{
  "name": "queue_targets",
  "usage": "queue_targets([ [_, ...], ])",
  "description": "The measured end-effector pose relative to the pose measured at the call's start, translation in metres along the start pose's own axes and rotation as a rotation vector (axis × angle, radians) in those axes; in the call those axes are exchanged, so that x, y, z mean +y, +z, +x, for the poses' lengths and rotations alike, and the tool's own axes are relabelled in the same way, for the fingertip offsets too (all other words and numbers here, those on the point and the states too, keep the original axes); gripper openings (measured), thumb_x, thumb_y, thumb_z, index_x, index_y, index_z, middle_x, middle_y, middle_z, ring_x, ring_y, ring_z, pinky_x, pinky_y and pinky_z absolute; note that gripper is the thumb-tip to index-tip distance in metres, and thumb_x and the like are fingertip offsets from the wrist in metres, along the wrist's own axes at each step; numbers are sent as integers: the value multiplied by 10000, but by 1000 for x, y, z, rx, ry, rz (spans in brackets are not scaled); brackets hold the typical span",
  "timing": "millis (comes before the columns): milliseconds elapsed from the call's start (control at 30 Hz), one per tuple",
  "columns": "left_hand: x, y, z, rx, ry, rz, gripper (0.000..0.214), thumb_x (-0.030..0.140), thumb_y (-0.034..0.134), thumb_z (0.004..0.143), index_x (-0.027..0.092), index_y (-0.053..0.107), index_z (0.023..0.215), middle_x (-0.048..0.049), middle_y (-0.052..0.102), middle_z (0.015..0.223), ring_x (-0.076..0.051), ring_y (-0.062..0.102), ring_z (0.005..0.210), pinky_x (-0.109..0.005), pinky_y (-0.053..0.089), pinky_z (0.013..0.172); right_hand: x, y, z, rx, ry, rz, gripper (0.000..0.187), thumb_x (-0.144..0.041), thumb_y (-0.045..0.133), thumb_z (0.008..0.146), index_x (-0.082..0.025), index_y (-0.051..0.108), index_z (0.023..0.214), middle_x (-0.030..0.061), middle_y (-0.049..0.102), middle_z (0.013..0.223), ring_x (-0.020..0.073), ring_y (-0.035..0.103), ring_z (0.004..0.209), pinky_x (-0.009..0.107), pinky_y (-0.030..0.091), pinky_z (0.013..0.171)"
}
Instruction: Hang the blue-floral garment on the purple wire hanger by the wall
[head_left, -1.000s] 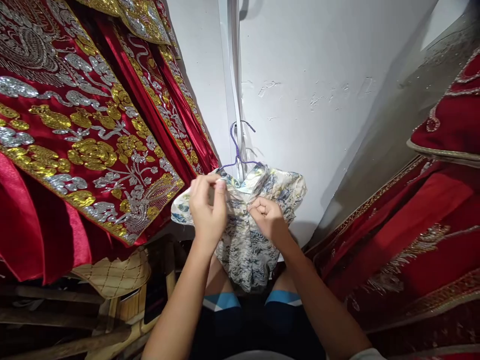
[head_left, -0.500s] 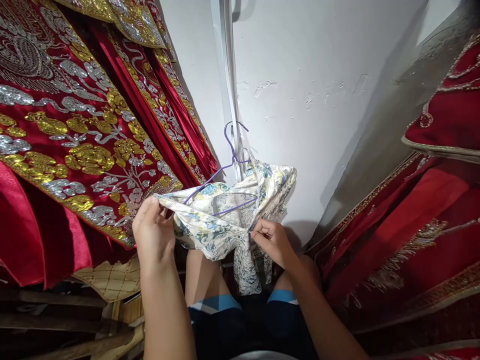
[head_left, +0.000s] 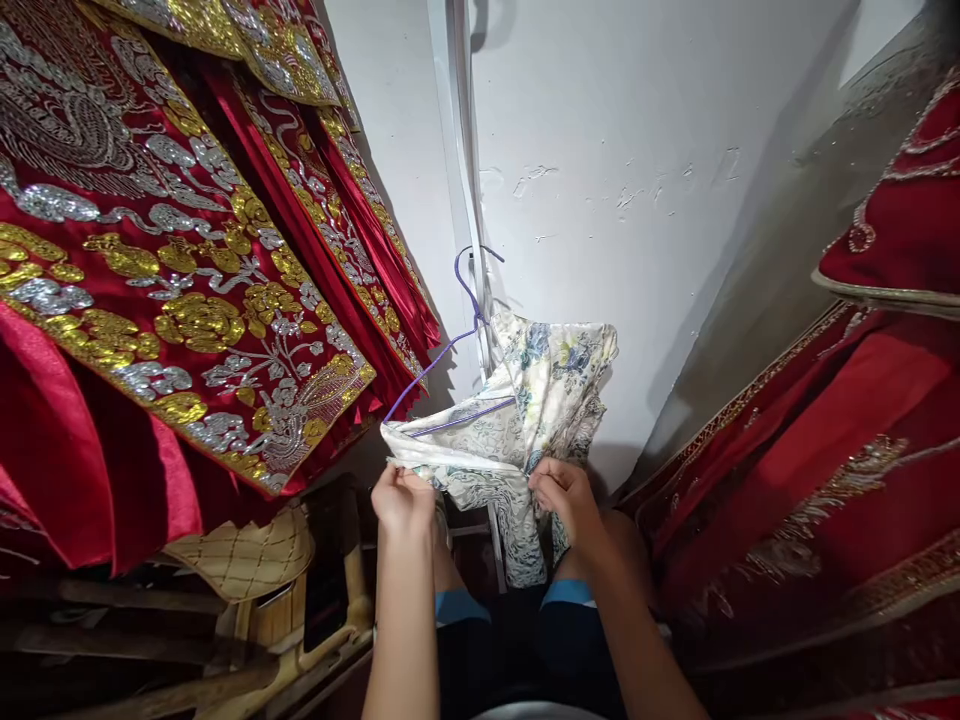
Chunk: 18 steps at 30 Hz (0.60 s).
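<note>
A white floral garment [head_left: 570,360] with blue and yellow flowers hangs on a purple hanger [head_left: 437,357], its right shoulder over the hanger. The hanger's hook is at a white vertical strip on the wall. My left hand [head_left: 403,497] is closed on the garment's left edge, just under the hanger's left end, which pokes out at the fabric's edge. My right hand [head_left: 562,490] pinches the front of the garment near its middle. Below it, gathered cloth droops between my knees.
Red costumes with gold and silver sequins [head_left: 201,318] hang at the left. More red embroidered cloth [head_left: 832,430] hangs at the right. A white wall [head_left: 600,120] stands ahead. A wooden chair [head_left: 330,640] with a quilted cream pad [head_left: 240,550] is at lower left.
My left hand has moved right and down, bringing the garment's left edge in toward the hanger's end. My right hand keeps its pinch. The view has shifted slightly.
</note>
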<state>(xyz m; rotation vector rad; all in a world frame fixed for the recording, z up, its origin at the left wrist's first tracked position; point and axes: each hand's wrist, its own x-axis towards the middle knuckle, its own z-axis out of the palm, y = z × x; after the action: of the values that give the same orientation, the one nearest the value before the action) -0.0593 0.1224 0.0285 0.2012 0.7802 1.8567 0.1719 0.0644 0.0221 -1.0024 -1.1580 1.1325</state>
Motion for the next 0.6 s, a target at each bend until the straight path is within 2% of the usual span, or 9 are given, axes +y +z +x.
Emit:
queue_targets([
  [100, -16, -1, -6, 11, -18, -11, 301, 72, 422, 791, 177, 645, 963, -33, 669, 725, -153, 678, 671, -251, 568, 705, 2, -10, 0, 27, 9, 59, 190, -299, 594, 721, -215, 539, 560, -66, 358, 435, 101, 296, 445, 260, 255, 473],
  [233, -33, 1, -16, -20, -70, -21, 349, 118, 436, 767, 158, 680, 1014, -99, 722, 917, -221, 718, 881, -352, 575, 825, 4, -23, 0, 48, -6, 101, 222, -286, 623, 757, -214, 539, 565, -58, 400, 444, 110, 332, 464, 270, 283, 498],
  [333, -45, 7, -27, 10, -198, -48, 342, 128, 429, 784, 141, 695, 1000, -133, 724, 997, -253, 702, 995, -400, 548, 904, 13, -32, -3, 80, -9, 90, 243, -282, 627, 777, -211, 520, 570, -53, 409, 468, 110, 325, 480, 273, 258, 498],
  [433, -54, 14, -42, 33, -254, -72, 212, 150, 451, 842, 150, 664, 843, -97, 699, 898, -205, 692, 903, -335, 539, 875, 24, -45, -6, 132, 20, 46, 272, -309, 629, 776, -208, 492, 565, -50, 402, 494, 107, 318, 494, 273, 237, 495],
  [500, -57, 21, -52, -13, -214, -74, 132, 173, 519, 859, 161, 630, 788, -46, 660, 825, -155, 663, 805, -271, 531, 818, 30, -55, -7, 144, 55, 2, 302, -347, 628, 772, -210, 474, 552, -54, 381, 495, 105, 317, 490, 270, 242, 496],
  [600, -57, 33, -69, -206, -113, 17, 84, 250, 665, 835, 172, 632, 829, -6, 611, 806, -122, 603, 721, -220, 502, 709, 35, -69, -9, 73, 126, -107, 291, -368, 608, 759, -207, 494, 545, -56, 378, 478, 103, 329, 477, 263, 261, 499],
])
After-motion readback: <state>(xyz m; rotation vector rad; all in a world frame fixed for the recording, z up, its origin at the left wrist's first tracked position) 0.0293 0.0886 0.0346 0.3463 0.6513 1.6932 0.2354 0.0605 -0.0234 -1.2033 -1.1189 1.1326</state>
